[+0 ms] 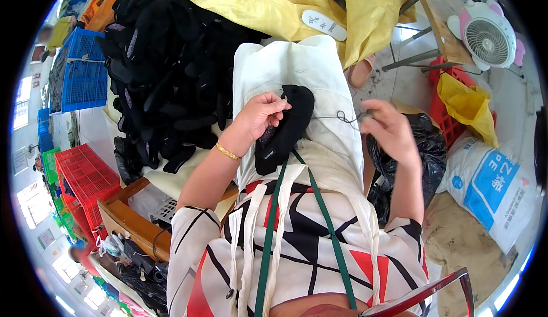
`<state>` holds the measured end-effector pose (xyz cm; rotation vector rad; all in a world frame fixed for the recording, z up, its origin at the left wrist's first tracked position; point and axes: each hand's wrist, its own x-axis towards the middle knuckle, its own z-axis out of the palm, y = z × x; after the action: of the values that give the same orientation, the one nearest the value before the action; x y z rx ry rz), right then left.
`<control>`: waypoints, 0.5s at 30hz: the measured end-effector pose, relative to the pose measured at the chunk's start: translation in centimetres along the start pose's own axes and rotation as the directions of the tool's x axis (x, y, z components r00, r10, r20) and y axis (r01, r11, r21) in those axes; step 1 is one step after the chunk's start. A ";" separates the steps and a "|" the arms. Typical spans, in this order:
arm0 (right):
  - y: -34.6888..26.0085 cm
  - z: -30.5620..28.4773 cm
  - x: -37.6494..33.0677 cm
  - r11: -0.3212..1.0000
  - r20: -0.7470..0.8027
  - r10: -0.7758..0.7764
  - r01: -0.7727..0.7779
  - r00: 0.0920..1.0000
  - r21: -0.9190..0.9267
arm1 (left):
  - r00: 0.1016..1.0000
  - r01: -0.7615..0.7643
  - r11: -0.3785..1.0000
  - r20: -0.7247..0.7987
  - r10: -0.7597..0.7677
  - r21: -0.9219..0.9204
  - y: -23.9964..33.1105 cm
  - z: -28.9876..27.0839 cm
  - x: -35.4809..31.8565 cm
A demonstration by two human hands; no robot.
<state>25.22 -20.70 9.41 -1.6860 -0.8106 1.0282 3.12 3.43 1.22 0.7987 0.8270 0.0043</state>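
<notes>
On the white apron [328, 77] over my lap lies a black fabric slipper [298, 120], a small pale label near its lower end. My left hand [260, 117] pinches the slipper's upper edge between thumb and fingertips. To the right, my right hand [391, 128] is raised off the apron, slightly smeared by motion, with its fingers closed on a dark thread [341, 117]. The thread runs loosely from the slipper's right side, with a small loop in it. Whether a needle is in the right fingers cannot be made out.
A large heap of black slippers [165, 71] lies at my left. Yellow sheeting [257, 0] and a white insole [324, 25] are ahead. Blue [85, 69] and red crates [85, 174] stand left; a black plastic bag [419, 157], white sack [491, 188] and fan [486, 37] are right.
</notes>
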 end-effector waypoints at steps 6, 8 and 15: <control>1.9 9.2 7.2 0.847 0.022 -0.328 0.304 0.944 -0.437 | 0.995 0.049 0.991 0.079 -0.059 0.121 1.0 -1.4 -0.4; 2.4 11.0 8.9 0.703 0.053 -0.456 0.396 0.889 -0.591 | 0.986 -0.161 0.835 0.038 0.165 0.526 1.1 -1.0 -0.4; 3.3 12.1 11.4 0.595 0.180 -0.473 0.464 0.862 -0.656 | 0.956 -0.223 0.755 -0.014 0.294 0.616 1.9 -1.5 0.4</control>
<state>19.23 -7.16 1.13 -1.8923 -1.6785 0.3311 2.98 5.84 1.59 1.5428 0.8216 0.0292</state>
